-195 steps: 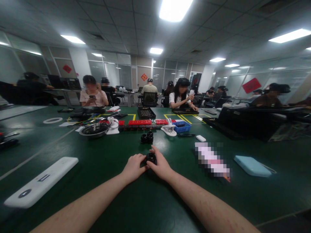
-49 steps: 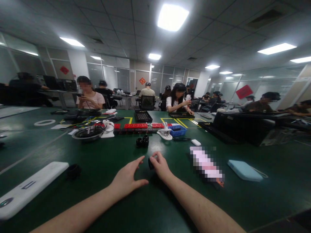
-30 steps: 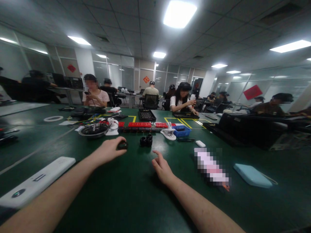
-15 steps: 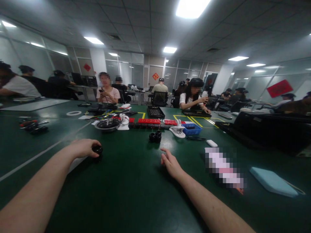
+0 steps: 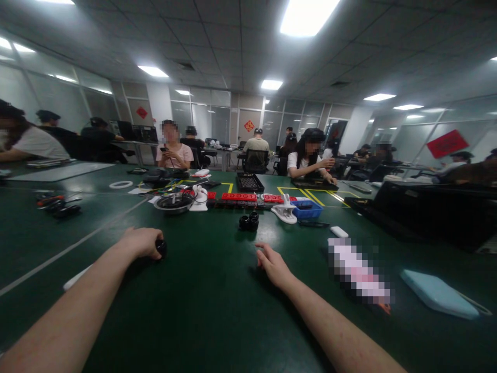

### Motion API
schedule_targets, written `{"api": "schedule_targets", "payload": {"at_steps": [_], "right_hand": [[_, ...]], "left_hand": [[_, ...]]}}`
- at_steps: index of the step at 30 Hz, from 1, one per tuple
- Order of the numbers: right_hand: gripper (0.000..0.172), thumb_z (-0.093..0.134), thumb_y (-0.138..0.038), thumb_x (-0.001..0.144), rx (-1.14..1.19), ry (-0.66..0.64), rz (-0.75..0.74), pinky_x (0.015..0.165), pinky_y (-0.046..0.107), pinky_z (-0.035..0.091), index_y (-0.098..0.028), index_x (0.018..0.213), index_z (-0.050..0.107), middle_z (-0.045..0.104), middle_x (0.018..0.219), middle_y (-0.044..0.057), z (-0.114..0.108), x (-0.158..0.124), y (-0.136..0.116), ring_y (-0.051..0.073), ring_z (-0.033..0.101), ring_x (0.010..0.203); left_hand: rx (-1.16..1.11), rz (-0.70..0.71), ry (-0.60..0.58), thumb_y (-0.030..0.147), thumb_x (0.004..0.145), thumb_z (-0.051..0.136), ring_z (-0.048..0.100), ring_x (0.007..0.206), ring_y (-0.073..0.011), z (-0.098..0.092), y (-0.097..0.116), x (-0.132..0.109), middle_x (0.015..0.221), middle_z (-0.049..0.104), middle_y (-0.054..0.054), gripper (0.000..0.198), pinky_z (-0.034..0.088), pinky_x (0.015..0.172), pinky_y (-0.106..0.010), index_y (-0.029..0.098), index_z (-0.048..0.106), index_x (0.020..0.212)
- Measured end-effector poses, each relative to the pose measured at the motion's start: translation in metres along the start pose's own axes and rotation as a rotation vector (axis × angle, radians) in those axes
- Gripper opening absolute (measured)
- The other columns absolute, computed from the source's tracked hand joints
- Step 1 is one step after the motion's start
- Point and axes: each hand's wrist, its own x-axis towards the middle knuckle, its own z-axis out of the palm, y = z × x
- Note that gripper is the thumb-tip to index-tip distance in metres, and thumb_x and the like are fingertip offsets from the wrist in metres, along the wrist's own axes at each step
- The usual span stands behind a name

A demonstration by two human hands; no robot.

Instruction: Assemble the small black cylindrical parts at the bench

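My left hand point(image 5: 144, 242) is closed around a small black round piece point(image 5: 161, 247), low over the green table; the fingers hide much of it. My right hand point(image 5: 272, 263) rests at the middle of the table, its fingers loosely stretched out and holding nothing. Just beyond its fingertips stands a tight cluster of several black round pieces point(image 5: 249, 222), apart from the hand. Partly behind my left forearm lies a white object point(image 5: 77, 277), mostly covered.
Beyond the cluster run red strips point(image 5: 238, 197), a white clip stand point(image 5: 285, 211) and a blue bin point(image 5: 306, 208). A round metal dish point(image 5: 174, 202) sits left of them. A light-blue case point(image 5: 438, 292) lies at right. A person point(image 5: 310, 163) works across the table.
My left hand has shifted slightly to the right with the black piece, and the white object now shows left of the forearm. My right hand stays nearly still.
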Motion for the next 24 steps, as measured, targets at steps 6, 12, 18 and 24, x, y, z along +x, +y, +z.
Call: {"api": "schedule_targets", "payload": {"at_steps": [6, 12, 18, 24], "right_hand": [[0.036, 0.037, -0.045, 0.083, 0.016, 0.028, -0.003, 0.058, 0.025, 0.037, -0.02, 0.108, 0.049, 0.054, 0.062, -0.002, 0.0, -0.001, 0.0, 0.013, 0.052, 0.059], [0.035, 0.038, -0.043, 0.083, 0.033, 0.106, 0.004, 0.059, 0.025, 0.038, -0.02, 0.107, 0.049, 0.053, 0.062, -0.003, 0.002, 0.003, 0.003, 0.013, 0.052, 0.059], [0.032, 0.046, -0.032, 0.079, 0.033, 0.222, 0.092, 0.058, 0.025, 0.041, -0.018, 0.108, 0.047, 0.051, 0.064, -0.004, -0.004, 0.019, 0.009, 0.011, 0.05, 0.057], [0.029, 0.047, -0.028, 0.081, 0.008, 0.255, 0.313, 0.05, 0.023, 0.045, -0.016, 0.108, 0.045, 0.054, 0.075, -0.001, -0.031, 0.069, 0.01, 0.01, 0.053, 0.057]], "left_hand": [[0.179, 0.02, 0.079, 0.038, 0.045, 0.07, 0.043, 0.105, -0.0408, -0.015, 0.02, -0.015, 0.107, 0.057, -0.017, 0.056, 0.024, 0.089, -0.057, 0.017, 0.061, 0.097], [0.019, 0.522, 0.247, 0.056, 0.072, 0.048, 0.032, 0.12, -0.0287, 0.009, 0.123, -0.045, 0.129, 0.041, -0.008, 0.062, 0.011, 0.101, -0.049, 0.023, 0.04, 0.124], [-0.174, 0.926, -0.102, 0.062, 0.074, 0.041, 0.014, 0.128, -0.0286, 0.076, 0.212, -0.077, 0.139, 0.024, -0.009, 0.072, 0.009, 0.101, -0.053, 0.024, 0.026, 0.132], [-0.179, 0.929, -0.174, 0.061, 0.077, 0.036, 0.008, 0.129, -0.0294, 0.081, 0.218, -0.081, 0.141, 0.015, -0.012, 0.072, 0.006, 0.101, -0.054, 0.02, 0.022, 0.134]]}}
